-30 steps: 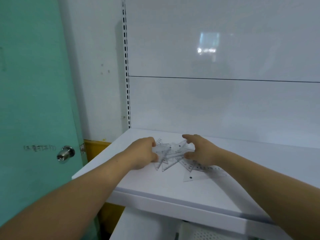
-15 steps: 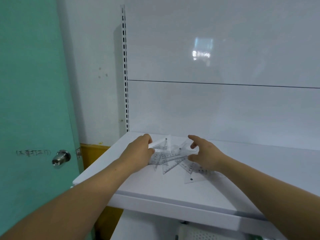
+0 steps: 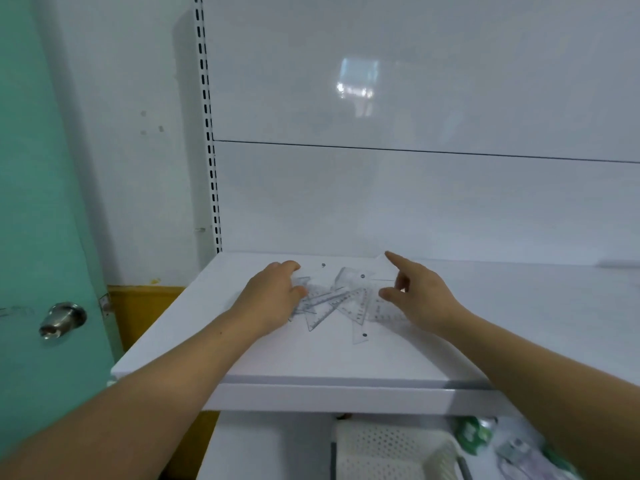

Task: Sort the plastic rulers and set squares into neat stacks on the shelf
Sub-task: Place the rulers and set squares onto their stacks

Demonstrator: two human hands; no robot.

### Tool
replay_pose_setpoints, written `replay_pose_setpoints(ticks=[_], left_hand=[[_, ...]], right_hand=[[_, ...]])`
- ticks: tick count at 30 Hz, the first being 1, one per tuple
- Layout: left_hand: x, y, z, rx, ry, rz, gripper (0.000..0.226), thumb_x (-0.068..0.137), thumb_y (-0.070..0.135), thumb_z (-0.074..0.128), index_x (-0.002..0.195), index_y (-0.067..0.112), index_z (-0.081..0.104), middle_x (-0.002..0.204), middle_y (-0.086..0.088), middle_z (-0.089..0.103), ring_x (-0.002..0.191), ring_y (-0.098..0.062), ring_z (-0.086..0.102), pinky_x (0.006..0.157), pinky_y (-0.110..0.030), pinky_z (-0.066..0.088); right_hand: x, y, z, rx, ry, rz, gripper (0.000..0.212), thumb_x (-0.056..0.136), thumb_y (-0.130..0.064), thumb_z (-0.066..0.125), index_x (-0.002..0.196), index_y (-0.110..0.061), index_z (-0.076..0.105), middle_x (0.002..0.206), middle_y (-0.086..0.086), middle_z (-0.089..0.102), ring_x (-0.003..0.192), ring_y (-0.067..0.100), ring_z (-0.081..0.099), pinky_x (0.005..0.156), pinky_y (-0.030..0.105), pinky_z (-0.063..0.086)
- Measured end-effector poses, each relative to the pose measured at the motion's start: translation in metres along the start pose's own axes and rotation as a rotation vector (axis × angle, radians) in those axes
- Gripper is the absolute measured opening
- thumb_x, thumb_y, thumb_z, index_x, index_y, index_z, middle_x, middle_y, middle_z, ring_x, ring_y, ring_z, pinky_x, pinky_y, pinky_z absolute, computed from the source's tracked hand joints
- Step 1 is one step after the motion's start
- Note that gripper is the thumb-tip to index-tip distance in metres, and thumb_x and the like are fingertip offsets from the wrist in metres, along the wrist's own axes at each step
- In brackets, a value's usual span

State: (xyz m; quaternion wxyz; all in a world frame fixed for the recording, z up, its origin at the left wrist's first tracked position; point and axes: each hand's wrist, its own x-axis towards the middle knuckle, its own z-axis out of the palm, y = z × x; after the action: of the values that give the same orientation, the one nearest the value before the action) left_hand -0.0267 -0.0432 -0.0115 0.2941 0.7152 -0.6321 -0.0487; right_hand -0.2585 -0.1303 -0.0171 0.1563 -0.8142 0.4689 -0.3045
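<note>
Ruler pile (image 3: 334,301): L hand (image 3: 273,296) at 9 o'clock, curled on edge, grasp unclear; R hand (image 3: 420,294) at 3, splayed, empty. Basket (image 3: 381,446) at 6, contents unclear.

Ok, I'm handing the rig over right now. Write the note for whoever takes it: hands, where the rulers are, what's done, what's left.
Things: the pile of clear rulers and set squares lies loose and criss-crossed on the white shelf, between the hands.
Hands: the left hand rests palm down on the pile's left edge, fingers bent; unclear whether it grips a piece. The right hand is open at the pile's right edge, index finger stretched out, nothing visibly held.
Done: no neat stack visible.
Left: separate rulers from set squares and stack each kind.
</note>
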Motion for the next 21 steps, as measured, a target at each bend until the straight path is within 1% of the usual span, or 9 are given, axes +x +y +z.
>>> replay_pose_setpoints(ticks=[4,9,13,14,15,16,17,18,21], left_hand=[[-0.002,0.025,0.013,-0.015,-0.02,0.063,0.048,0.097,0.039,0.045,0.14,0.019,0.038,0.126,-0.006,0.049,0.11,-0.024,0.051,0.094,-0.033,0.041],[0.0,0.079,0.039,0.089,-0.035,0.161,0.046,0.096,0.045,0.04,0.138,0.025,0.039,0.128,0.002,0.053,0.114,-0.021,0.052,0.1,-0.039,0.038],[0.0,0.145,0.075,0.097,-0.107,0.249,0.044,0.098,0.044,0.034,0.136,0.023,0.043,0.131,0.0,0.052,0.119,-0.023,0.05,0.099,-0.035,0.037],[-0.002,0.165,0.086,0.079,-0.128,0.283,0.04,0.099,0.043,0.032,0.128,0.022,0.05,0.125,-0.002,0.055,0.116,-0.025,0.051,0.095,-0.034,0.039],[-0.005,0.186,0.098,0.062,-0.146,0.322,0.036,0.1,0.041,0.029,0.111,0.021,0.057,0.112,-0.003,0.058,0.109,-0.026,0.054,0.089,-0.033,0.041],[-0.009,0.207,0.109,0.056,-0.157,0.358,0.035,0.101,0.039,0.027,0.091,0.02,0.055,0.097,-0.003,0.058,0.098,-0.027,0.056,0.08,-0.032,0.041],[-0.013,0.229,0.121,0.051,-0.158,0.38,0.035,0.101,0.037,0.026,0.082,0.02,0.049,0.087,-0.001,0.056,0.089,-0.026,0.056,0.074,-0.032,0.04],[-0.017,0.25,0.132,0.044,-0.155,0.393,0.034,0.101,0.035,0.026,0.082,0.019,0.048,0.085,-0.001,0.057,0.084,-0.024,0.056,0.072,-0.032,0.041],[-0.026,0.311,0.168,-0.003,-0.144,0.41,0.027,0.102,0.028,0.028,0.098,0.015,0.05,0.093,-0.006,0.063,0.086,-0.025,0.06,0.079,-0.041,0.049]], right_hand=[[-0.017,0.016,-0.019,-0.035,0.025,0.037,0.066,0.092,-0.03,0.058,0.149,-0.028,0.025,0.102,-0.006,0.051,0.086,0.011,0.05,0.082,0.022,0.036],[-0.045,0.052,-0.063,-0.074,0.079,0.1,0.063,0.092,-0.033,0.056,0.148,-0.027,0.028,0.102,-0.009,0.053,0.086,0.01,0.052,0.082,0.023,0.037],[-0.08,0.097,-0.116,-0.099,0.153,0.177,0.061,0.091,-0.033,0.058,0.145,-0.027,0.031,0.103,-0.009,0.054,0.082,0.008,0.053,0.079,0.024,0.039],[-0.092,0.111,-0.131,-0.111,0.166,0.193,0.061,0.091,-0.033,0.058,0.145,-0.027,0.031,0.104,-0.008,0.054,0.082,0.009,0.053,0.079,0.024,0.039],[-0.104,0.125,-0.147,-0.123,0.179,0.209,0.061,0.091,-0.033,0.058,0.145,-0.026,0.032,0.105,-0.007,0.054,0.083,0.009,0.053,0.079,0.025,0.039],[-0.117,0.14,-0.163,-0.131,0.193,0.223,0.061,0.091,-0.033,0.058,0.145,-0.026,0.032,0.105,-0.007,0.054,0.083,0.009,0.053,0.08,0.025,0.04],[-0.129,0.155,-0.179,-0.136,0.21,0.236,0.061,0.091,-0.033,0.058,0.145,-0.026,0.032,0.105,-0.007,0.054,0.082,0.009,0.053,0.08,0.025,0.041],[-0.142,0.171,-0.196,-0.138,0.224,0.248,0.061,0.09,-0.033,0.059,0.145,-0.026,0.032,0.105,-0.008,0.054,0.081,0.008,0.053,0.08,0.025,0.041],[-0.179,0.221,-0.242,-0.144,0.239,0.296,0.062,0.09,-0.034,0.058,0.145,-0.027,0.032,0.103,-0.008,0.053,0.081,0.007,0.053,0.078,0.026,0.041]])
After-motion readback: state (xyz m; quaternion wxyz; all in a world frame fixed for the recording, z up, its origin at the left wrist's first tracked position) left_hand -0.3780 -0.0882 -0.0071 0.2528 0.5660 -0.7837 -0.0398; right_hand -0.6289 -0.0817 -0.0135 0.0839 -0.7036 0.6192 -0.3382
